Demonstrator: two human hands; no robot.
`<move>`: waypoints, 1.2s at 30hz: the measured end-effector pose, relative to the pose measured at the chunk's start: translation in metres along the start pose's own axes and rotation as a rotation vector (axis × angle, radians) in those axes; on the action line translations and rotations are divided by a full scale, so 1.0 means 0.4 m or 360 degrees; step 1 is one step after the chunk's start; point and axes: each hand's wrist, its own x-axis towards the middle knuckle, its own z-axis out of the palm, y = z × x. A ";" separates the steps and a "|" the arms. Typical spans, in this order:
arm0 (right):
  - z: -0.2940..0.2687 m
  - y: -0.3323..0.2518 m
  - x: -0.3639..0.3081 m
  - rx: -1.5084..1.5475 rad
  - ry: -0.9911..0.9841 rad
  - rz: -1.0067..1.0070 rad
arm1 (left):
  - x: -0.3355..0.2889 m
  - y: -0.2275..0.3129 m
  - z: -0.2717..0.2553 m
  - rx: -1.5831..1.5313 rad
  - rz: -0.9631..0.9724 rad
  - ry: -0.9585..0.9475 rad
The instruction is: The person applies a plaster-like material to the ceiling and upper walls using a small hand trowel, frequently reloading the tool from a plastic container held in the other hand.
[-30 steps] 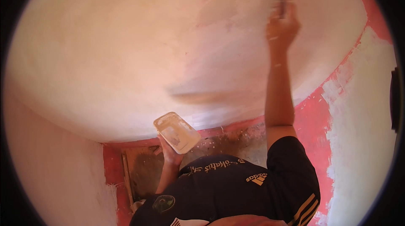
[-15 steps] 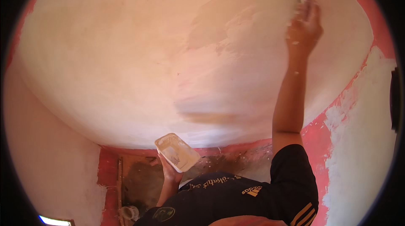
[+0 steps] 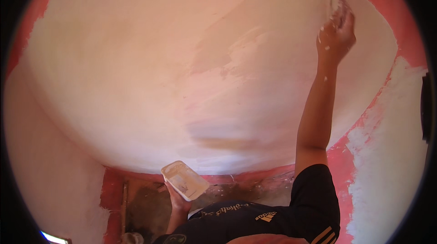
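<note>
Low near the person's chest, the left hand (image 3: 178, 202) grips a white rectangular tray (image 3: 185, 180) smeared with pale paste. High up, the right hand (image 3: 336, 32) is closed on a small tool, pressed against the whitish ceiling (image 3: 159, 71). Red walls (image 3: 341, 162) show at the edges.

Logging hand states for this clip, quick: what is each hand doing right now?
Left hand: closed, holding a white rectangular plastic tray.
Right hand: raised against the white plastered surface, closed on a small tool, too blurred to identify.
</note>
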 end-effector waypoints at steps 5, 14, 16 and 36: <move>0.126 -0.119 -0.355 -0.0340 -0.1079 -0.0887 | -0.002 -0.013 -0.010 -0.0142 -0.0049 0.0039; 0.042 0.043 -0.143 0.0221 -0.0448 -0.0549 | -0.016 0.003 0.044 -0.0127 -0.0073 0.0029; 0.053 0.031 -0.004 0.0243 -0.0271 -0.0333 | -0.012 0.008 0.048 -0.0020 -0.0021 -0.0063; -0.061 -0.008 -0.351 0.0193 -0.0523 -0.0763 | -0.044 0.035 0.043 -0.0165 -0.0159 -0.0252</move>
